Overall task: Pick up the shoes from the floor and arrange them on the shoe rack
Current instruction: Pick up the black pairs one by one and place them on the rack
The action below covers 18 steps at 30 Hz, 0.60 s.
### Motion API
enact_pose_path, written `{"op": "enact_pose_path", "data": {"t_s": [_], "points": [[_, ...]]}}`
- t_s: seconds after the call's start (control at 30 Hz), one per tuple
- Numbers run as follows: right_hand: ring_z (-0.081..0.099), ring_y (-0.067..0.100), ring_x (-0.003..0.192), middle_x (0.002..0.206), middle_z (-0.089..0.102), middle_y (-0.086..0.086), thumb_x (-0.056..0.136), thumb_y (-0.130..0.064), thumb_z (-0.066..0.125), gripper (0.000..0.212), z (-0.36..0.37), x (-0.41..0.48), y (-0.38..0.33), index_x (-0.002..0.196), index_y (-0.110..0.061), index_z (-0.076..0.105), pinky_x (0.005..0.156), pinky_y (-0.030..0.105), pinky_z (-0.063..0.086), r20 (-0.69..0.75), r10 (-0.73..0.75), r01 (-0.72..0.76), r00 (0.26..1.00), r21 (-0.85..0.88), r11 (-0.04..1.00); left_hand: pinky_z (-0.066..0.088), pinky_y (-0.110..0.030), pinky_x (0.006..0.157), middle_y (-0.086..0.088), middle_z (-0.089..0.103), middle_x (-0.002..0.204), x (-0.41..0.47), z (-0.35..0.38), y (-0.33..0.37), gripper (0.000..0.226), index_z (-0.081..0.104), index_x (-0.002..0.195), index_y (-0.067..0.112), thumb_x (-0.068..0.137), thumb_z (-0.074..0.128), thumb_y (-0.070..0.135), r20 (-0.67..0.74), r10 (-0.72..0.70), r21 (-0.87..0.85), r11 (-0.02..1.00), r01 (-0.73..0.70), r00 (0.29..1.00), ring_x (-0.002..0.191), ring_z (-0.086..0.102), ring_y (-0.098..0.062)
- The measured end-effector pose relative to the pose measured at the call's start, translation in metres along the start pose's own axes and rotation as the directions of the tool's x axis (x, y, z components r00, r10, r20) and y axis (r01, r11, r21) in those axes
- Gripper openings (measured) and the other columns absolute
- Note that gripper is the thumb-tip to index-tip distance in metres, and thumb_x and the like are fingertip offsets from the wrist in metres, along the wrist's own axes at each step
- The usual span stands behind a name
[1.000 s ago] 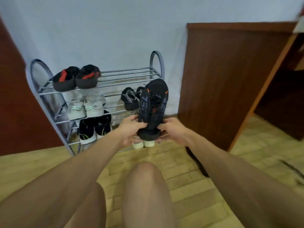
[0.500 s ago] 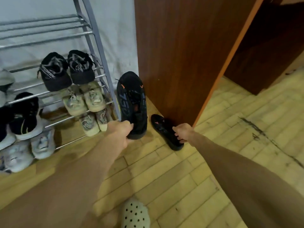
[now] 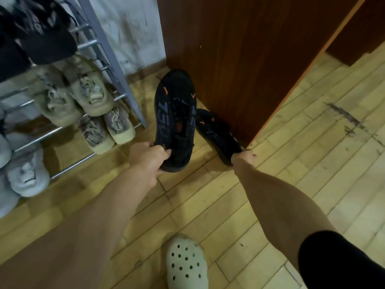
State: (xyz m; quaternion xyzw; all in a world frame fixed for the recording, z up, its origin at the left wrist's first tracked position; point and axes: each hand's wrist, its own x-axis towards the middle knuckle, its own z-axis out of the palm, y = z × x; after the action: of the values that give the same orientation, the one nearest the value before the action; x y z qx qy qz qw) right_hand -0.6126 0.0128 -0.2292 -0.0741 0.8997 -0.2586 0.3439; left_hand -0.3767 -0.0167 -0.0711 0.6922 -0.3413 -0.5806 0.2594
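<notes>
My left hand (image 3: 146, 156) grips the heel of a black shoe with orange marks (image 3: 174, 113), sole turned toward me, just right of the metal shoe rack (image 3: 116, 65). A second, matching black shoe (image 3: 216, 132) lies on the wooden floor against the brown cabinet. My right hand (image 3: 243, 158) holds that shoe at its heel end; the fingers are mostly hidden behind the wrist. The rack carries black shoes on an upper shelf, beige sneakers (image 3: 83, 94) below them, and grey ones at the far left.
A tall brown wooden cabinet (image 3: 239, 49) stands right behind the shoes. My foot in a pale perforated clog (image 3: 186, 264) is at the bottom centre. Wooden plank floor (image 3: 291, 163) spreads to the right, with dark scuff marks.
The view dropped lower and closer to the floor. My right hand has closed in on the heel of the black shoe on the floor. My left hand keeps the first shoe.
</notes>
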Motion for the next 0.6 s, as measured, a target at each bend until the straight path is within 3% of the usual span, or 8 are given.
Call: {"op": "enact_pose_path", "data": {"t_s": [0.17,0.27,0.33,0.4,0.43,0.53,0.6], "points": [[0.047,0.037,0.122,0.139,0.039,0.019,0.082,-0.010,0.065,0.064,0.004,-0.008,0.021,0.137,-0.002,0.032,0.102,0.045,0.046,0.005,-0.001,0.001,1.000,0.011,1.000,0.052,-0.026,0.044,-0.001,0.067,0.081,-0.004,0.000,0.006,0.026,0.063,0.098,0.013,0.079,0.068,-0.005,-0.010,-0.008,-0.062,0.998,0.007,1.000,0.068,0.064,-0.016],[0.052,0.034,0.114,0.127,0.047,0.016,0.077,-0.017,0.071,0.061,-0.008,-0.022,0.042,0.129,-0.006,0.041,0.086,0.038,0.052,0.092,0.045,-0.036,0.995,-0.106,0.994,0.052,-0.031,0.049,-0.007,0.067,0.094,-0.011,-0.004,-0.002,0.027,0.062,0.100,0.011,0.080,0.067,-0.006,-0.020,-0.037,-0.050,0.998,0.036,0.999,0.078,0.065,-0.023],[0.054,0.030,0.110,0.120,0.052,0.013,0.071,-0.021,0.076,0.065,-0.016,-0.037,0.065,0.125,-0.008,0.042,0.080,0.034,0.052,0.159,0.095,-0.056,0.983,-0.232,0.971,0.056,-0.038,0.060,-0.011,0.067,0.104,-0.016,-0.007,-0.009,0.029,0.061,0.104,0.008,0.080,0.067,-0.006,-0.028,-0.064,-0.043,0.997,0.062,0.998,0.090,0.065,-0.029],[0.055,0.031,0.111,0.120,0.053,0.013,0.067,-0.023,0.077,0.068,-0.021,-0.044,0.083,0.124,-0.009,0.042,0.089,0.038,0.054,0.238,0.151,-0.058,0.959,-0.357,0.932,0.057,-0.043,0.072,-0.012,0.067,0.111,-0.020,-0.008,-0.014,0.032,0.061,0.110,0.006,0.080,0.068,-0.005,-0.034,-0.089,-0.042,0.995,0.088,0.995,0.097,0.064,-0.031],[0.055,0.032,0.113,0.122,0.053,0.015,0.067,-0.022,0.076,0.069,-0.022,-0.045,0.087,0.126,-0.007,0.043,0.093,0.041,0.053,0.263,0.175,-0.061,0.949,-0.391,0.919,0.056,-0.042,0.071,-0.012,0.066,0.111,-0.022,-0.009,-0.017,0.033,0.061,0.111,0.006,0.080,0.067,-0.005,-0.035,-0.095,-0.039,0.995,0.093,0.995,0.098,0.064,-0.031],[0.052,0.034,0.118,0.129,0.051,0.016,0.069,-0.024,0.079,0.078,-0.020,-0.048,0.087,0.134,-0.004,0.040,0.096,0.046,0.051,0.317,0.155,-0.066,0.936,-0.275,0.959,0.052,-0.037,0.061,-0.011,0.066,0.110,-0.026,-0.011,-0.023,0.035,0.062,0.113,0.006,0.080,0.067,-0.004,-0.039,-0.108,-0.027,0.994,0.107,0.993,0.096,0.064,-0.030],[0.048,0.035,0.121,0.133,0.046,0.015,0.072,-0.045,0.074,0.084,-0.014,-0.051,0.085,0.137,-0.006,0.038,0.099,0.046,0.048,0.306,0.112,-0.077,0.946,-0.124,0.989,0.051,-0.036,0.055,-0.012,0.066,0.106,-0.030,-0.013,-0.025,0.035,0.062,0.112,0.004,0.079,0.069,-0.004,-0.044,-0.103,-0.026,0.994,0.102,0.994,0.092,0.064,-0.029]]}}
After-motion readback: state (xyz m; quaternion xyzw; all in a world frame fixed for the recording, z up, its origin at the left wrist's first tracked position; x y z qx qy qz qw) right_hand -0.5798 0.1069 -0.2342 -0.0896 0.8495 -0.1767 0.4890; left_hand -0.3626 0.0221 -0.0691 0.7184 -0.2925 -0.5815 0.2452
